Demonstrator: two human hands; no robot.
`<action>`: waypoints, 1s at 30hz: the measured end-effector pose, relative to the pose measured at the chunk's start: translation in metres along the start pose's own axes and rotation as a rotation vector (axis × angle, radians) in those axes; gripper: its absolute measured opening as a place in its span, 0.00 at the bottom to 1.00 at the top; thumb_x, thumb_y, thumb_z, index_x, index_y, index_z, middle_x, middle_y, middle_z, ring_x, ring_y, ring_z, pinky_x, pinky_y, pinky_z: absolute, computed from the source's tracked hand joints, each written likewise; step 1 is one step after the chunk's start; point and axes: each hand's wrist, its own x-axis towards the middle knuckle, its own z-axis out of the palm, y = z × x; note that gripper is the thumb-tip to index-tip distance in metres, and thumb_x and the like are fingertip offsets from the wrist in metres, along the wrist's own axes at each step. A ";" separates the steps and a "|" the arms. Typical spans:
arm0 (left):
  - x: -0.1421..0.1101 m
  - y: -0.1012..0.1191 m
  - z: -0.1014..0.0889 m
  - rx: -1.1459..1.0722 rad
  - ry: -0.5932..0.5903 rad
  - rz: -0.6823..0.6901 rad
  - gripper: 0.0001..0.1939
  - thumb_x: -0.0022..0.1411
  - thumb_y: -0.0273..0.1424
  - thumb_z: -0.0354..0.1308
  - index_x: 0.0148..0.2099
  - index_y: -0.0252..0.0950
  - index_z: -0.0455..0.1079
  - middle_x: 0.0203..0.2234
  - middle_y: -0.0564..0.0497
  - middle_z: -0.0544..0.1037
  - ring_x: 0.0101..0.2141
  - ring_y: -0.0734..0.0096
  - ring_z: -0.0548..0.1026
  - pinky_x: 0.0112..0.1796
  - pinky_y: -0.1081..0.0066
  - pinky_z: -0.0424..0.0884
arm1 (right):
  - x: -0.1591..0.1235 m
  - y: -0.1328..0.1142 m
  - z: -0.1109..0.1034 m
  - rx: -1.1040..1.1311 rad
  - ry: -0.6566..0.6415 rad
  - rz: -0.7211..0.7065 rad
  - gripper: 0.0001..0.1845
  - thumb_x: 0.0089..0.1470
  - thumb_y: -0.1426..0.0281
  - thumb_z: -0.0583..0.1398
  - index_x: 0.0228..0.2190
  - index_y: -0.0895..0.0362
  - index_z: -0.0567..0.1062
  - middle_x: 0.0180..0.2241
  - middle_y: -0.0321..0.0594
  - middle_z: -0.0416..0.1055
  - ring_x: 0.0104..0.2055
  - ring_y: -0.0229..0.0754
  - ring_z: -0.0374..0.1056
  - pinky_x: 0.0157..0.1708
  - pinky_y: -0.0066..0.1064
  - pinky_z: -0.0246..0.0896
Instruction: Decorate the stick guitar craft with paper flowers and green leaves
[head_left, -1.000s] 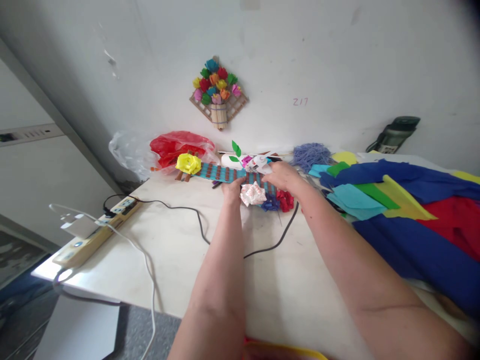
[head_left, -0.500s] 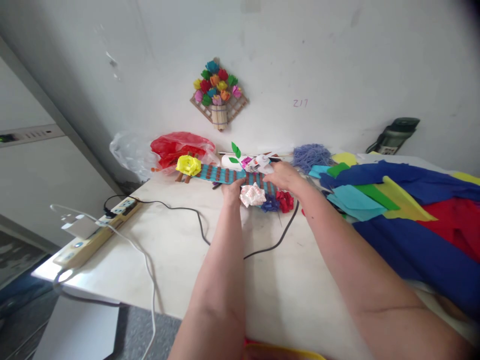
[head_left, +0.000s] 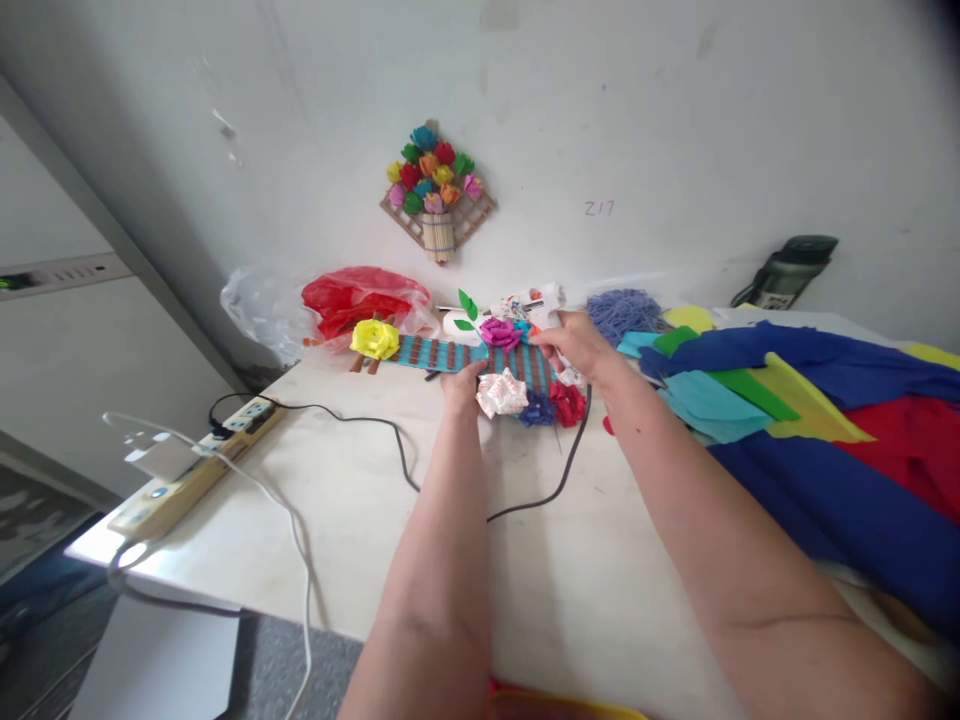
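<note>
My left hand (head_left: pixel 461 385) is closed on the near edge of a blue-and-brown woven strip (head_left: pixel 439 353), thumb on top. In my right hand (head_left: pixel 574 345) is a white patterned glue gun (head_left: pixel 541 300), tilted over the strip's right part, with its black cord trailing below. A yellow paper flower (head_left: pixel 375 340) sits at the strip's left end. Near the middle are a magenta paper flower (head_left: pixel 501 333) and a stem with green leaves (head_left: pixel 466 304). White (head_left: pixel 502 393), dark blue (head_left: pixel 538 408) and red (head_left: pixel 568 403) flowers lie along the near side.
A black cord (head_left: pixel 540 500) loops across the table (head_left: pixel 352 480). At left are a power strip (head_left: pixel 191 465) and white cable. Coloured paper sheets (head_left: pixel 780 410) and purple shreds (head_left: pixel 622 316) lie right. Behind are a red plastic bag (head_left: pixel 360 300) and wall decoration (head_left: pixel 437 195).
My right hand has shifted a little right and turned, lifting the glue gun back from the strip. The magenta flower shows more fully. My left hand stays almost still.
</note>
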 end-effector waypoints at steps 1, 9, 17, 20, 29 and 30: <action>0.000 0.000 -0.001 0.001 0.005 -0.005 0.24 0.36 0.19 0.65 0.40 0.35 0.70 0.34 0.47 0.78 0.39 0.57 0.76 0.41 0.58 0.70 | -0.001 -0.001 -0.001 0.057 -0.008 -0.012 0.11 0.41 0.67 0.60 0.17 0.57 0.64 0.11 0.30 0.59 0.11 0.31 0.53 0.13 0.26 0.48; 0.004 -0.002 -0.005 0.002 0.022 -0.008 0.20 0.35 0.21 0.65 0.36 0.34 0.71 0.31 0.49 0.78 0.36 0.60 0.76 0.39 0.62 0.72 | 0.002 0.007 -0.011 0.242 -0.090 -0.006 0.09 0.38 0.69 0.60 0.18 0.57 0.63 0.12 0.31 0.61 0.10 0.31 0.53 0.11 0.25 0.46; 0.000 0.003 -0.002 -0.008 0.041 -0.001 0.18 0.36 0.20 0.64 0.34 0.36 0.70 0.33 0.48 0.78 0.38 0.58 0.76 0.41 0.60 0.71 | 0.003 0.015 -0.011 0.223 -0.148 0.076 0.09 0.39 0.69 0.61 0.18 0.57 0.63 0.11 0.31 0.61 0.10 0.32 0.52 0.11 0.26 0.46; -0.001 0.004 -0.002 0.004 0.038 -0.005 0.18 0.37 0.20 0.64 0.35 0.36 0.71 0.34 0.48 0.78 0.38 0.59 0.76 0.40 0.61 0.72 | 0.003 0.016 -0.010 0.207 -0.173 0.129 0.10 0.39 0.70 0.62 0.18 0.57 0.64 0.11 0.31 0.62 0.10 0.32 0.52 0.11 0.26 0.47; 0.003 0.001 -0.005 0.008 0.048 -0.033 0.16 0.36 0.20 0.64 0.32 0.35 0.70 0.32 0.47 0.78 0.37 0.56 0.77 0.39 0.59 0.72 | 0.003 0.019 0.002 0.068 -0.152 0.211 0.13 0.42 0.67 0.63 0.17 0.56 0.63 0.11 0.30 0.60 0.10 0.32 0.52 0.11 0.26 0.46; 0.002 0.002 -0.005 0.007 0.054 -0.033 0.16 0.36 0.20 0.64 0.32 0.35 0.70 0.32 0.47 0.78 0.37 0.57 0.77 0.39 0.60 0.73 | 0.003 0.019 0.003 0.063 -0.147 0.215 0.13 0.41 0.68 0.63 0.18 0.56 0.63 0.10 0.30 0.60 0.10 0.32 0.52 0.11 0.26 0.46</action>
